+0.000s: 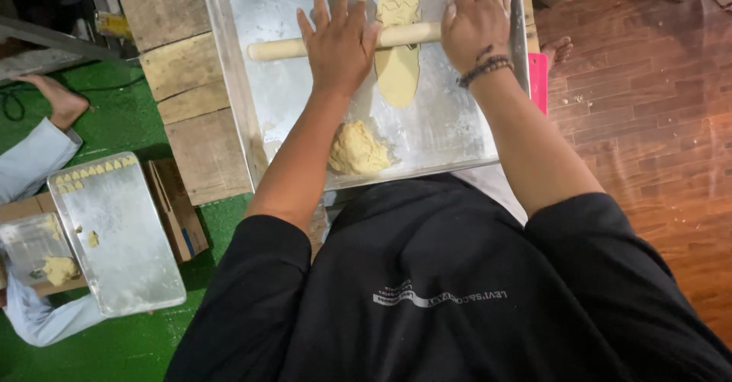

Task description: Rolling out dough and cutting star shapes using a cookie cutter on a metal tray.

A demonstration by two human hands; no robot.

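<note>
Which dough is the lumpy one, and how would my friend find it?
Start at the big metal tray under both hands. Follow its near edge, below the left hand: the dough lump sits there. Unlike the flat rolled dough under the rolling pin, it is rough, crumbly and heaped.

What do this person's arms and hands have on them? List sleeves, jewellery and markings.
Both forearms are bare below pushed-up black sleeves. The right hand has a dark beaded bracelet at the wrist and a small dark marking just above it. The left hand wears nothing.
</note>
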